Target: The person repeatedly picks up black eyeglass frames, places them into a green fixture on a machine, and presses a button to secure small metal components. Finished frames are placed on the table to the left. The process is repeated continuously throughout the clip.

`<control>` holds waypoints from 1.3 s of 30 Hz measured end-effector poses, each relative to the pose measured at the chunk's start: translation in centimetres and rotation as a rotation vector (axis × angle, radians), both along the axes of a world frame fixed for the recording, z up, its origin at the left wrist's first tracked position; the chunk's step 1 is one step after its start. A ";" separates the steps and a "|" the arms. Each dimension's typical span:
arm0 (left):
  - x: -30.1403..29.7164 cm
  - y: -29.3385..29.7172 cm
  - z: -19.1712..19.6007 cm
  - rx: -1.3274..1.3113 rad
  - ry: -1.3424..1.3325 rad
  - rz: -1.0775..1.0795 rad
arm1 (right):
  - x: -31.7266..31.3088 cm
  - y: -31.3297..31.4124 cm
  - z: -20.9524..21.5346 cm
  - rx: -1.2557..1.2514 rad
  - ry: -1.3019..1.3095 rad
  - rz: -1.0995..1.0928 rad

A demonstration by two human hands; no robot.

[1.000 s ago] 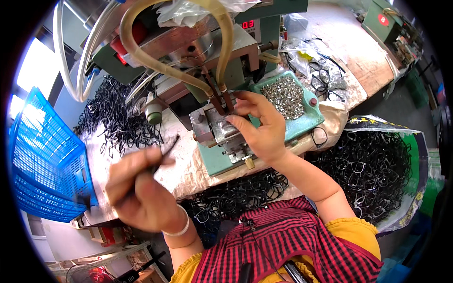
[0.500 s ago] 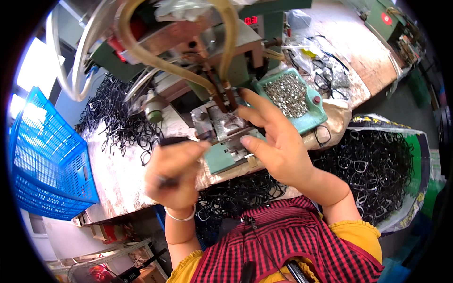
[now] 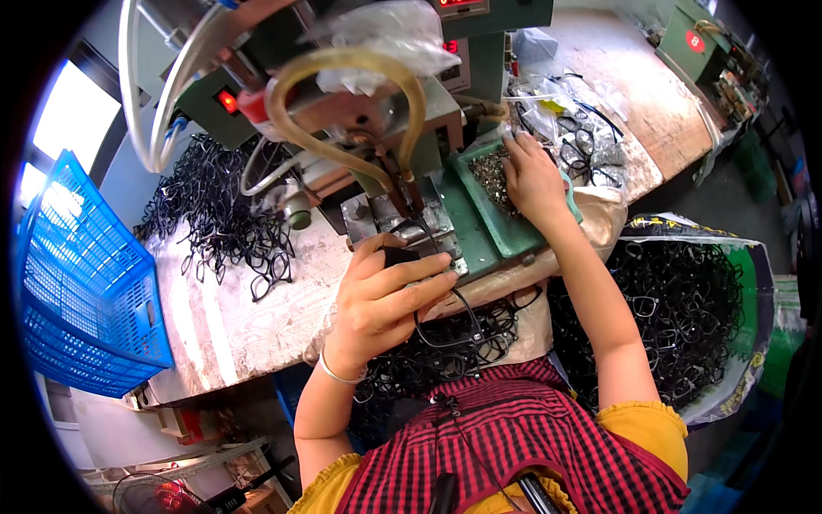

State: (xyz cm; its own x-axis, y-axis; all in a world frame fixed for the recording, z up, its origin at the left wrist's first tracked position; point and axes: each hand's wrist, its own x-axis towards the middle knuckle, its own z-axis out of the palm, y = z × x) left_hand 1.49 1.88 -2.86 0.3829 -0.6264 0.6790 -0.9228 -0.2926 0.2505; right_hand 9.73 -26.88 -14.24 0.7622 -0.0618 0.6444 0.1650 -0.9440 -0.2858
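My left hand (image 3: 381, 300) is closed around a black eyeglass frame (image 3: 473, 330) in front of the bench machine. One rim of the frame hangs below my fingers, and its upper part lies by the metal fixture (image 3: 441, 231) under the machine's copper-coloured prongs (image 3: 406, 199). Something black also shows between my fingers and thumb. Over a green tray (image 3: 505, 244) of small metal parts (image 3: 491, 178), my right hand (image 3: 538, 182) lies with its fingers stretched out. Its fingertips reach toward the tray's far side; whether they touch a part, I cannot tell.
Black eyeglass frames (image 3: 218, 201) are heaped left of the machine, and more (image 3: 437, 351) lie below the bench edge. A large sack (image 3: 753, 343) of frames stands at the right. At the left is a blue basket (image 3: 90, 283). Hoses (image 3: 282, 103) loop above the fixture.
My right hand has left the fixture and moved right to the tray. My left hand has moved right to the fixture, where the eyeglass frame now shows clearly in it.
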 end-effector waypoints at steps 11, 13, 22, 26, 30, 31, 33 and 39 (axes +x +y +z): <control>-7.6 5.2 -9.8 -0.312 0.147 0.585 | -4.5 1.3 0.5 0.468 0.002 -0.014; -6.3 8.7 -10.8 -0.475 0.185 0.827 | -3.9 2.0 1.5 0.415 0.002 0.062; 4.8 26.2 -14.6 -0.259 0.219 1.206 | -2.3 3.0 2.2 0.194 0.027 0.125; 10.9 27.1 -13.0 -0.082 0.324 1.541 | -3.4 1.3 1.7 0.486 0.004 0.092; 14.2 28.1 -16.3 -0.241 0.661 1.671 | -5.4 -0.2 0.5 0.582 0.012 0.053; 14.2 28.2 -17.8 -0.365 0.511 1.616 | -6.3 -0.4 0.2 0.599 0.005 0.032; 13.5 28.1 -20.1 -0.707 0.488 1.380 | -7.9 -1.0 0.3 0.653 0.032 -0.016; 6.5 20.1 -13.5 -1.256 1.159 0.535 | -9.0 2.3 4.4 0.796 0.063 0.164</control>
